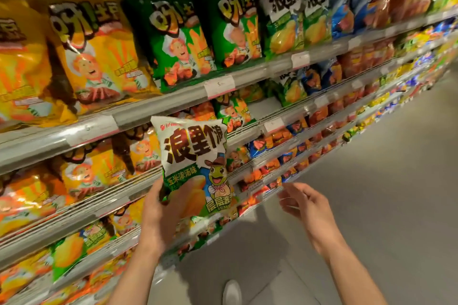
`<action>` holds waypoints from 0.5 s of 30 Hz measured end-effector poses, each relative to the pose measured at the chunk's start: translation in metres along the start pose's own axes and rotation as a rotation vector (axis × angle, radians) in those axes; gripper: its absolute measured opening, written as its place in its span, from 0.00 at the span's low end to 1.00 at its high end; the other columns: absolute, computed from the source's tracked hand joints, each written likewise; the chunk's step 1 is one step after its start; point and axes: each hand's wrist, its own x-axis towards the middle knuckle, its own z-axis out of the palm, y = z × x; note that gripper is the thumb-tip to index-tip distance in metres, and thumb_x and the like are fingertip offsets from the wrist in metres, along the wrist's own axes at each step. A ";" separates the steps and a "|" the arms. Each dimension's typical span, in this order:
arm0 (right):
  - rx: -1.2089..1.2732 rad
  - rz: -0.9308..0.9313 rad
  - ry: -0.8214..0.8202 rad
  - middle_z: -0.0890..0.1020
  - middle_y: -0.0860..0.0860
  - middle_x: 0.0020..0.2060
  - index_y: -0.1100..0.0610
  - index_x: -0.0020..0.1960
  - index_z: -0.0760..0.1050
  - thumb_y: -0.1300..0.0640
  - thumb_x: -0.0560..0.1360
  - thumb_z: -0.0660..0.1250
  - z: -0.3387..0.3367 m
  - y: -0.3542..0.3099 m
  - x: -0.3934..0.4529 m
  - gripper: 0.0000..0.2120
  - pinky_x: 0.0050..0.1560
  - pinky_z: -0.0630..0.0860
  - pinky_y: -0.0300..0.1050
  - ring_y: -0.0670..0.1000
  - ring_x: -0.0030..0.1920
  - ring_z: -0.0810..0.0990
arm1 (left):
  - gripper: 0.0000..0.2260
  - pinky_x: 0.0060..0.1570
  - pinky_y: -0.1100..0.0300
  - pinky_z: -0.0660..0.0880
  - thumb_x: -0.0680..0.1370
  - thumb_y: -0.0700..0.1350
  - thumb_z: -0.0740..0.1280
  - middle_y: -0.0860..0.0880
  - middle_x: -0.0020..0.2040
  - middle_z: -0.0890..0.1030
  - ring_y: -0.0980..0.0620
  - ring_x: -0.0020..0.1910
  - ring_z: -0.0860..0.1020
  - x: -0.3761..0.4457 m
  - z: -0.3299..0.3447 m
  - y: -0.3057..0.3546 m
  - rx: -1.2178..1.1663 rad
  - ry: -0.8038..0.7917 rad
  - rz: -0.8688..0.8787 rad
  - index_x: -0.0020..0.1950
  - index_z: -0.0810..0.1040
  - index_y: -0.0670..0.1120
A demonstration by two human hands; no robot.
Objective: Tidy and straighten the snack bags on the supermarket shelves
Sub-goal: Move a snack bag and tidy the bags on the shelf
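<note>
Right now the left hand point(158, 215) grips a white-and-green snack bag point(195, 163) by its lower left corner, thumb across the front, other fingers hidden behind the bag. Bag is upright, label facing the camera, held in the air just in front of the mid shelves, not resting on any of them. Right hand point(304, 203) is near the bag's lower right but apart from it; fingers point(288, 199) spread loosely, pointing left toward the bag, holding nothing.

Shelving runs from near left to far right. Upper shelf point(173, 106) holds, left to right: yellow bags point(96, 57), green bags point(178, 39), then white-and-green bags point(282, 17) w/ the same print as the held one, then blue and red bags farther off. Next shelf down point(81, 205): yellow/orange bags at left; a small green bag point(233, 111) sits to the right behind the held bag, w/ a bare patch of shelf just right of it. Lower rows hold mixed orange, blue, green packs, too blurred to read. White price tags point(219, 85) clip along the shelf edges. Grey floor point(371, 181) at right; a white shoe toe point(231, 292) at bottom.
</note>
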 end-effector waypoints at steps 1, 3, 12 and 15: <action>-0.002 -0.002 0.018 0.84 0.56 0.37 0.58 0.47 0.84 0.59 0.83 0.64 -0.008 -0.003 0.010 0.11 0.46 0.77 0.44 0.47 0.35 0.82 | 0.10 0.38 0.67 0.79 0.78 0.37 0.71 0.50 0.49 0.88 0.55 0.45 0.85 0.011 0.015 -0.001 -0.002 -0.030 0.012 0.59 0.82 0.44; 0.004 -0.002 0.054 0.81 0.58 0.35 0.57 0.46 0.83 0.57 0.83 0.65 -0.025 -0.010 0.033 0.10 0.46 0.77 0.45 0.50 0.35 0.79 | 0.11 0.39 0.69 0.79 0.77 0.40 0.73 0.52 0.50 0.88 0.55 0.46 0.86 0.030 0.046 -0.002 0.040 -0.065 0.050 0.59 0.82 0.47; -0.026 -0.022 0.190 0.85 0.54 0.37 0.62 0.52 0.80 0.62 0.83 0.63 -0.088 -0.047 0.151 0.08 0.43 0.78 0.44 0.50 0.34 0.79 | 0.20 0.52 0.60 0.80 0.69 0.61 0.78 0.64 0.54 0.85 0.63 0.53 0.83 0.129 0.177 -0.017 0.115 -0.191 0.010 0.59 0.81 0.62; -0.018 -0.019 0.183 0.85 0.54 0.37 0.60 0.50 0.81 0.62 0.83 0.63 -0.097 -0.054 0.179 0.08 0.43 0.78 0.44 0.47 0.33 0.81 | 0.20 0.50 0.60 0.80 0.67 0.59 0.78 0.64 0.53 0.85 0.64 0.51 0.83 0.149 0.209 -0.026 0.148 -0.238 -0.022 0.58 0.81 0.62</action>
